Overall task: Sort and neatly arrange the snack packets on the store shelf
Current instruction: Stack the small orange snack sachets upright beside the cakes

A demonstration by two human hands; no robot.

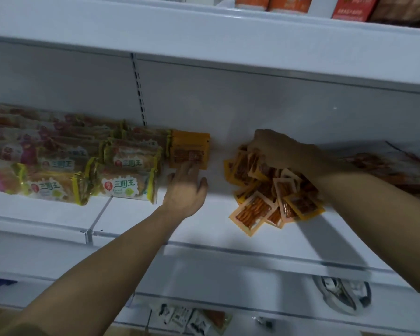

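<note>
A neat stack of small orange snack packets [190, 149] lies near the back of the white shelf [136, 214], just right of the bread packs. My left hand [187, 187] rests flat in front of it, fingertips touching the stack's front edge. To the right lies a loose heap of the same orange packets [267, 197]. My right hand [274, 149] reaches over the heap's far side, its fingers curled down around some packets there. The fingertips are hidden among them.
Rows of wrapped bread packs [121, 185] with yellow-green ends fill the shelf's left part. More wrapped packs [393, 166] lie at the far right. Boxes [349, 7] stand on the shelf above. On the shelf below lie packets [194, 318] and a shoe [342, 294].
</note>
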